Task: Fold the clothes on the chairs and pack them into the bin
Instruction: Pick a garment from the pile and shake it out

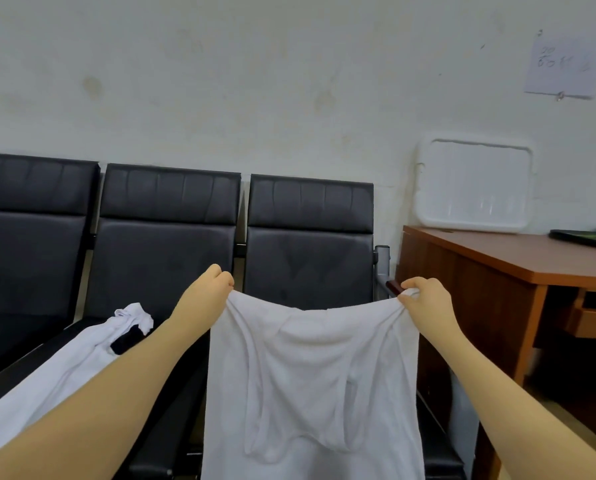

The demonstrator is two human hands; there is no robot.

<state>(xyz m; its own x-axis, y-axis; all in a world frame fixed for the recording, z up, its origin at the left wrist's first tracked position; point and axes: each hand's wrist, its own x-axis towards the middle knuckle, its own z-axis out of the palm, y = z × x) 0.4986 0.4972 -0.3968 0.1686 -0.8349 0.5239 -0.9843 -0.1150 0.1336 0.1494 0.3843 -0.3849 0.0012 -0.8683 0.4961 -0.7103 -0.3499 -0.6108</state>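
Head view puts both of my hands up in front of me, each grasping the top edge of a white shirt. My left hand has its fingers curled into a fist around a bunched corner of the cloth, in front of the gap between the middle and right chairs. My right hand pinches the other corner, thumb and fingers wrapped over a wad of fabric, just in front of the armrest at the row's end. Between the two hands the edge sags in a shallow curve, and the shirt hangs down in long folds to the bottom of the picture, covering most of the right chair's seat.

Under my left forearm a second white garment lies across the middle seat, with a dark patch near its far end. Three black chairs stand side by side against a pale wall. To the right stands a brown desk; on it a white lid or tray leans upright against the wall. I cannot tell which.
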